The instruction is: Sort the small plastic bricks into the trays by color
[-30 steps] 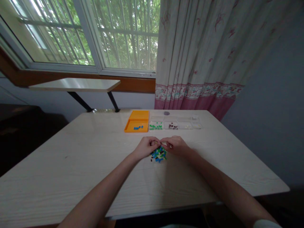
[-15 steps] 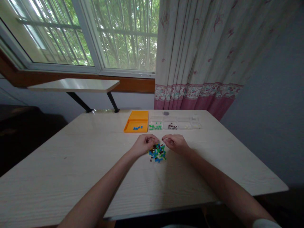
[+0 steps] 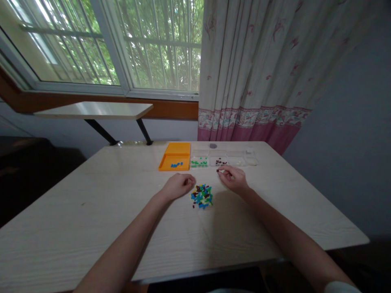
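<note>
A small dark brown brick is pinched between the fingertips of my right hand, just in front of the clear box. My left hand rests on the table with its fingers curled closed; whatever is inside them, if anything, is hidden. Between and below the hands lies a mixed pile of small bricks in blue, green, brown and yellow. Behind it, the clear compartment box holds green pieces and dark brown pieces in separate compartments. An orange box to its left holds several blue pieces.
All of this is on a pale wooden table. At the back left a raised shelf stands on black legs. Beyond are a barred window and a patterned curtain. A round grey spot lies behind the clear box.
My right hand has moved away from the pile, up toward the clear box, with the brown brick in its fingers. My left hand has drawn back left from the pile.
</note>
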The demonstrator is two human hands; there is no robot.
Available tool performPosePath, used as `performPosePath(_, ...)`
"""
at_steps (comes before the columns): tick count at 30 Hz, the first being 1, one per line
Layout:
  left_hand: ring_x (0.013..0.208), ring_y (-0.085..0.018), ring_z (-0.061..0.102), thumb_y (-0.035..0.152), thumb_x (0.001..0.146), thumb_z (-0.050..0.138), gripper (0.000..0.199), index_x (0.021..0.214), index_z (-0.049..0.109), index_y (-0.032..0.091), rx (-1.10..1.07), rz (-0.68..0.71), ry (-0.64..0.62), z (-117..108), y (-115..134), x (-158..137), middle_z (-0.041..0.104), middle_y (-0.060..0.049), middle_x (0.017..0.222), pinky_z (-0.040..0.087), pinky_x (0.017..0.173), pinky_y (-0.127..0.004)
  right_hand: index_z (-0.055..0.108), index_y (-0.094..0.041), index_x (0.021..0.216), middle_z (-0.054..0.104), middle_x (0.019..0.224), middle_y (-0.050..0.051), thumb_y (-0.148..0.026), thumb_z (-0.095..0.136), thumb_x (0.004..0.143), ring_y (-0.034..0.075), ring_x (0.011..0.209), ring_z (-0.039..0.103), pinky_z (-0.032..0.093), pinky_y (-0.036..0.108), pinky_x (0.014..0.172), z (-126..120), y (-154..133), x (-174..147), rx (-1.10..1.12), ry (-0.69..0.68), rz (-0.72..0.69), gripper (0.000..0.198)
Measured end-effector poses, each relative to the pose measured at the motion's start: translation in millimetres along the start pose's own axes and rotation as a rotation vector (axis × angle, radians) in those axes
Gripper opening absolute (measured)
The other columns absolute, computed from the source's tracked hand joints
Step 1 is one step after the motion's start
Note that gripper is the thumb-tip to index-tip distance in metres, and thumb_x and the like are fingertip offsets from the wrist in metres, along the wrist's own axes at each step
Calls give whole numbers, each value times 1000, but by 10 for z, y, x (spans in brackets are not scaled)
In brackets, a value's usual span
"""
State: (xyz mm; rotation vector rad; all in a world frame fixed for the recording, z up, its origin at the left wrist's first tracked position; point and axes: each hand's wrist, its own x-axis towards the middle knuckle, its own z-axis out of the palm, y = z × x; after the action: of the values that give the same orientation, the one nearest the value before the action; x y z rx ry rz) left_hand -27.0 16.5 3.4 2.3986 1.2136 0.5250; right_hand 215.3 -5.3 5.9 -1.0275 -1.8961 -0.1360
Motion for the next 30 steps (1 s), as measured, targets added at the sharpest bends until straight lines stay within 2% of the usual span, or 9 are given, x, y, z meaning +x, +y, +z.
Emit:
performPosePath(4, 52, -9, 46, 30, 75, 43, 25, 80, 63, 16, 29, -3, -6, -8, 29, -8, 58, -1, 61, 29, 50, -18, 61, -18, 84, 54, 51, -3, -31, 50, 77, 6, 43, 44, 39, 18, 53, -5, 1, 13, -6, -15, 5, 18)
performPosePath(6, 52, -9, 46, 30, 74, 44, 24, 79, 63, 15, 35, -7, -8, -10, 35, -10, 58, -1, 61, 30, 51, -18, 60, -17, 86, 53, 52, -3, -31, 49, 77, 6, 44, 45, 38, 18, 53, -8, 14, 28, -7, -67, 40, 19)
performPosePath(11, 53, -10, 48, 25, 71, 44, 21, 74, 62, 16, 40, 8, -59, -13, 11, -4, 58, -1, 61, 31, 52, -18, 60, -19, 89, 55, 55, -3, -32, 47, 77, 8, 47, 48, 33, 18, 48, 8, 164, 84, -50, -255, 262, 21)
performPosePath(14, 54, -9, 48, 22, 70, 44, 20, 73, 62, 16, 33, 16, -83, -21, -8, -2, 59, -1, 61, 31, 53, -18, 61, -19, 86, 56, 55, -3, -33, 46, 76, 10, 50, 50, 31, 19, 48, 37, 327, 125, -127, -210, 408, 22)
performPosePath(17, 52, -9, 46, 21, 68, 44, 19, 71, 62, 15, 13, 18, -117, -33, -17, -9, 58, 0, 60, 31, 51, -17, 62, -20, 86, 58, 56, -2, -35, 46, 76, 11, 50, 50, 30, 20, 47, 74, 482, 167, -214, -182, 475, 24)
performPosePath(23, 51, -8, 45, 16, 64, 44, 20, 68, 63, 15, -38, 39, -155, -63, 14, -26, 57, 0, 58, 30, 50, -17, 62, -21, 91, 60, 58, 0, -32, 48, 75, 13, 52, 52, 31, 21, 50, 109, 599, 186, -315, -219, 502, 24)
performPosePath(30, 53, -9, 46, 22, 66, 49, 17, 71, 65, 15, -93, 12, -172, -54, 58, -21, 58, -1, 60, 31, 51, -17, 61, -23, 91, 61, 62, -1, -30, 44, 79, 12, 53, 53, 32, 21, 50, 78, 393, 67, -293, -291, 382, 22)
